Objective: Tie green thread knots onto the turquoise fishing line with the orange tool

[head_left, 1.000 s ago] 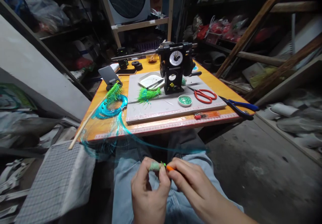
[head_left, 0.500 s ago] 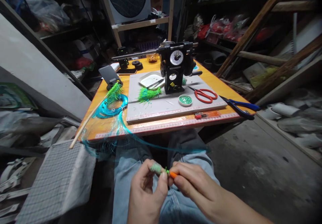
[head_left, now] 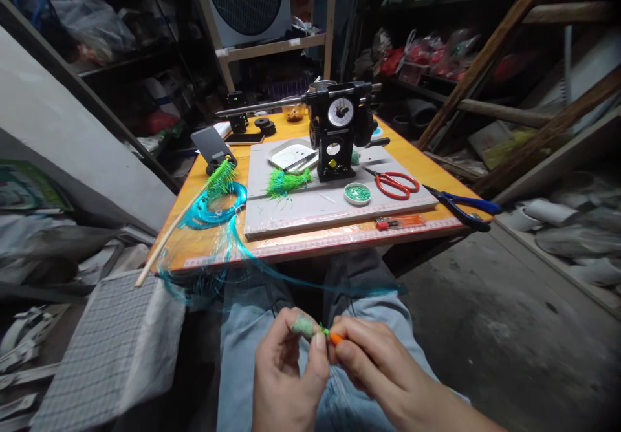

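Note:
Above my lap, my left hand (head_left: 294, 364) pinches a small bright green piece (head_left: 325, 331) between thumb and index finger. A pale green wrap (head_left: 301, 325) covers part of that index finger. Close against it, my right hand (head_left: 376, 357) is closed on a small orange object (head_left: 336, 339); only its rounded end shows, so its kind is unclear. The fingertips of both hands nearly meet around the green piece. Blue strands (head_left: 310, 281) hang past the table edge, beyond my hands.
On the yellow table (head_left: 196, 189) stands a black hand-crank winder (head_left: 334, 131) on a grey board (head_left: 301, 217). Around it lie green bristle tufts (head_left: 288, 181), a dish of green beads (head_left: 358, 193), red-handled scissors (head_left: 398, 185), blue-handled pliers (head_left: 463, 204), a coil of blue line (head_left: 233, 200) and a stick (head_left: 169, 235).
Both hands have shifted very slightly to the right, still pinching the same green and orange pieces. Everything on the table stays put.

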`<action>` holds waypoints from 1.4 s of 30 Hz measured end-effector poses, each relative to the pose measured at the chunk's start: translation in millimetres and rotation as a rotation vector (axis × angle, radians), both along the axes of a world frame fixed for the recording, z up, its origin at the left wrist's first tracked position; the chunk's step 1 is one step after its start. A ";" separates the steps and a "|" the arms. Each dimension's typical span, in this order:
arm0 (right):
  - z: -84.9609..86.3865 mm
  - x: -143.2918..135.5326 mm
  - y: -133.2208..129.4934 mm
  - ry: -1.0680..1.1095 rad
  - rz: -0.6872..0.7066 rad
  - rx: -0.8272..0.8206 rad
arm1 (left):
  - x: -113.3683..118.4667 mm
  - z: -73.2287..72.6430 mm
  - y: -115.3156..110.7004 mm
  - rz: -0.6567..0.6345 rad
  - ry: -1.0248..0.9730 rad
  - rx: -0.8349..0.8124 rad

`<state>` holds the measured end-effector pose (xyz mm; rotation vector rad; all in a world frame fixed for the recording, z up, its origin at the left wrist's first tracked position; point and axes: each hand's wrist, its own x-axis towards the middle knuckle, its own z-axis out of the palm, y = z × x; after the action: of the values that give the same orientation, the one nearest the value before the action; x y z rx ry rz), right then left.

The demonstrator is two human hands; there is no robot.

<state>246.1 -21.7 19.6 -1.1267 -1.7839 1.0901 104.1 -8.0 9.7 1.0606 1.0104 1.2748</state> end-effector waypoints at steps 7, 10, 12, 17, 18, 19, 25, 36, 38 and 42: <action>0.7 -0.8 0.5 0.015 -0.007 0.032 | 1.1 -5.4 -1.0 0.014 -0.043 0.005; -0.5 -0.3 0.4 0.020 0.000 0.029 | 1.0 -6.1 -0.8 0.006 -0.052 0.000; -1.6 -1.3 -1.1 0.031 0.001 0.025 | 1.4 -6.5 -0.8 -0.001 -0.080 -0.004; -0.4 -6.8 -7.1 0.054 -0.036 -0.031 | 2.1 -6.6 -2.1 0.012 -0.106 -0.025; 0.7 -7.3 -7.7 0.044 -0.044 -0.036 | 1.9 -6.1 -2.5 0.020 -0.095 -0.023; 2.0 -7.5 -7.8 0.027 -0.049 -0.031 | 1.5 -5.4 -2.9 0.029 -0.081 -0.018; 5.1 -1.4 -4.4 -0.037 -0.059 0.023 | -3.4 -0.2 -3.4 0.080 0.052 -0.001; -3.0 2.5 -5.9 -0.027 -0.078 0.212 | -3.3 -6.7 -7.3 0.142 0.008 0.097; -2.8 4.2 -4.5 -0.099 -0.062 0.267 | -3.0 -8.4 -6.5 0.185 0.034 0.080; -1.5 24.3 3.1 -0.130 -0.284 0.170 | -5.3 -16.1 -0.3 0.205 0.018 0.061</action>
<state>270.4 -18.6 18.2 -1.3212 -1.7134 0.6992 98.8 -8.4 -6.4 1.0362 1.1225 1.4720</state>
